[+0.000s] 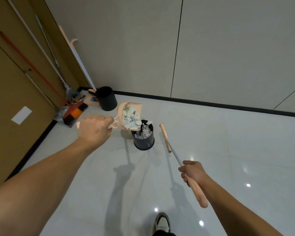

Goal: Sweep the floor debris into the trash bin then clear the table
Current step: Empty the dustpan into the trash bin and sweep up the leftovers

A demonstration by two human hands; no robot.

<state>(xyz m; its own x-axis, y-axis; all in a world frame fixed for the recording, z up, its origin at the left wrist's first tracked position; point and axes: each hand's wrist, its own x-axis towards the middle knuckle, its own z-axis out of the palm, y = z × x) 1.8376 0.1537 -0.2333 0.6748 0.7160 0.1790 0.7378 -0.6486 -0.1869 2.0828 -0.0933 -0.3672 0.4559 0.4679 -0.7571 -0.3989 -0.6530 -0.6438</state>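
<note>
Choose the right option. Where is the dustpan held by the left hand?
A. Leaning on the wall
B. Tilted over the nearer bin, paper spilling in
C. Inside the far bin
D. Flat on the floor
B: the left hand tips the dustpan above the nearer bin, paper scraps sliding toward it.

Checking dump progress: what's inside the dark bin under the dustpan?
The dark bin holds crumpled paper scraps heaped near its rim. More scraps sit in the tilted dustpan above it. Anything beneath the top layer is covered.

Bright overhead glare, fisheye-warped edges
</note>
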